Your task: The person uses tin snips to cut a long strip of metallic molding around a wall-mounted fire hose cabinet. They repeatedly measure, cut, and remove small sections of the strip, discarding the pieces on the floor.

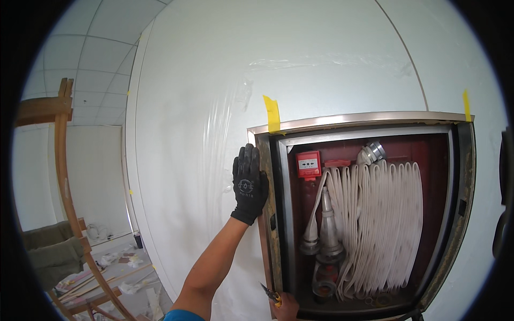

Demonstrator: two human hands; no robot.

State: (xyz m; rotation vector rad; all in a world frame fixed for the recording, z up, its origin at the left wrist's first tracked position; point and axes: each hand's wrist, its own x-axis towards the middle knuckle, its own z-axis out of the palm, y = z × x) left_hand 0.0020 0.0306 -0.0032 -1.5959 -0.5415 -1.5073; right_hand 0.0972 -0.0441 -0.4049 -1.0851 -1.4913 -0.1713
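My left hand (248,184), in a black glove, lies flat with its fingers stretched upward against the left side of a metal cabinet frame (342,123) set in the wall. Low at the frame's lower left corner is my bare right hand (287,308), partly cut off by the lower edge. Its fingers are closed on a small pointed tool (274,298) with a yellow and black handle; its exact kind is unclear. Inside the cabinet hang the folds of a white fire hose (380,230). A metal nozzle (330,230) stands left of them.
A red alarm box (309,164) and a metal hose coupling (373,153) sit high in the cabinet. Yellow tape strips (272,113) stick to the frame's top. Clear plastic film (217,128) clings to the wall. At left stands a wooden ladder (63,171); debris (128,262) litters the floor.
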